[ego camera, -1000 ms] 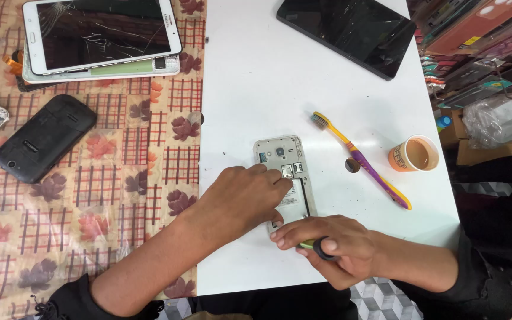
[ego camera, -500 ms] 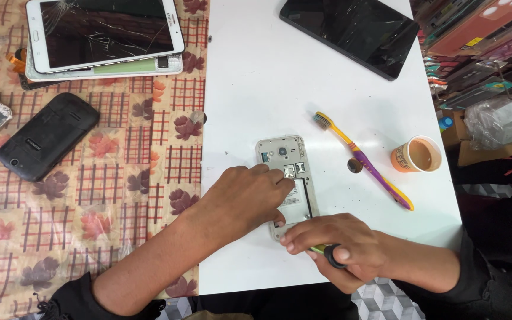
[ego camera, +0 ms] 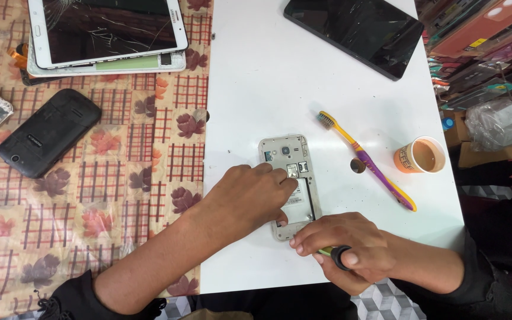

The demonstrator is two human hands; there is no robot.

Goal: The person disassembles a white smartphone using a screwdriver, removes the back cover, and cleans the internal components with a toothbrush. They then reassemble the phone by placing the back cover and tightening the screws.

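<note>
On the white board, at its near edge: an opened phone (ego camera: 290, 184) under both hands.

Since a second ago we note the right hand (ego camera: 345, 249) has slid outward from the phone's lower end, its fingers clamped on a green-and-black screwdriver (ego camera: 334, 253); the left hand (ego camera: 250, 198) stays pressed flat on the phone's bared back, fingers together, holding nothing. We judge work continues at the lower edge. Right of the phone lie a yellow-purple toothbrush (ego camera: 365, 160) and a paper cup (ego camera: 421, 155); left of it, floral plastic cloth (ego camera: 125, 178).
</note>
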